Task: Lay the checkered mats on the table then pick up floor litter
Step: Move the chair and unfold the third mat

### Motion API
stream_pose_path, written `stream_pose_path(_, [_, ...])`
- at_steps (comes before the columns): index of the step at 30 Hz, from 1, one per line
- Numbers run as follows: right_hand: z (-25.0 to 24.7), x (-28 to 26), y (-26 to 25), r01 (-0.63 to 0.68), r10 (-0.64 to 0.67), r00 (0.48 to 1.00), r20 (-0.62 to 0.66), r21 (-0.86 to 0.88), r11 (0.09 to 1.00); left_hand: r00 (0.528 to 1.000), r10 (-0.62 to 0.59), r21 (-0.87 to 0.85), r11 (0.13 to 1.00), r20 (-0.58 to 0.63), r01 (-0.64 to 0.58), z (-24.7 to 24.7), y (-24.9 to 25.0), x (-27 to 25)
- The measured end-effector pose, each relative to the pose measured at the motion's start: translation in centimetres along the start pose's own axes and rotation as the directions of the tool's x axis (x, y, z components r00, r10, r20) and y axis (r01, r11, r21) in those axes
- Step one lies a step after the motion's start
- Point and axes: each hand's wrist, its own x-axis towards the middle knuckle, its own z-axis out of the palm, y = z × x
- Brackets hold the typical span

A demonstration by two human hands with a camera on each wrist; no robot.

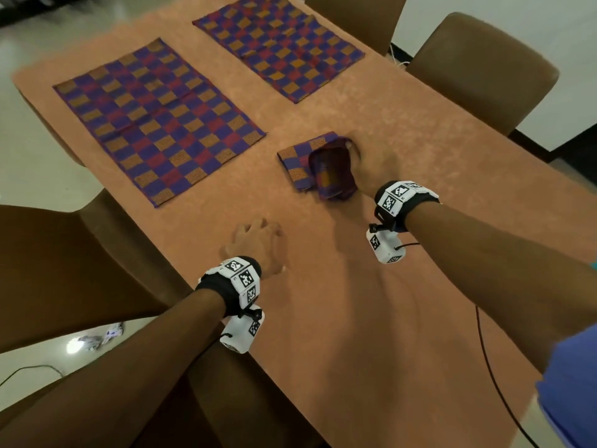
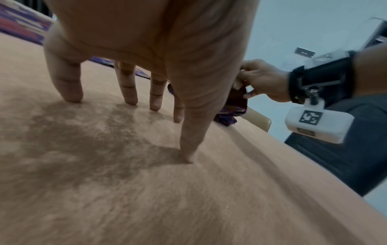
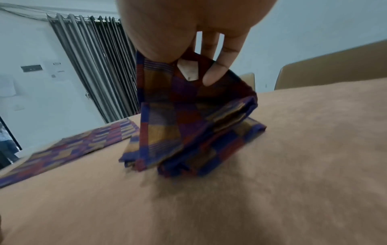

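While pinching one corner of the folded mat (image 1: 310,163) between thumb and fingers, right hand (image 1: 371,166) lifting that corner off the table (image 1: 387,302); rest of the cloth resting bunched on the tabletop, layers partly open in right wrist view (image 3: 188,129). Small pale tag (image 3: 187,70) visible by the thumb on the raised corner.

Left hand (image 1: 255,245) holding nothing, fingers (image 2: 69,86) straight and spread, fingertips touching bare tabletop near the front edge, well apart from the folded cloth.

Two spread mats flat on the table: near mat (image 1: 158,119) to the left, far mat (image 1: 277,45) toward the back edge, apart from each other. Folded one just right of the near mat's corner, not touching.

Brown chairs around: one at front left (image 1: 64,270), one at right (image 1: 481,69), one at the far end (image 1: 352,17). Front-left chair back between the viewer and the floor there. Crumpled litter (image 1: 97,339) on the pale floor (image 1: 38,376) below that chair, blurred, kind not readable. Thin black cable (image 1: 494,376) trailing across the table's right part. Grey curtain (image 3: 94,66) and white wall behind in right wrist view.
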Motion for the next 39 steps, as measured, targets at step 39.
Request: stream_pose_path(39, [-14.7,-14.3,-2.4,0.361,-0.343,0.930,-0.133,0.150,0.920,0.663,0.404,0.120,0.895,-0.630,-0.431,-10.9,-1.8,-11.2])
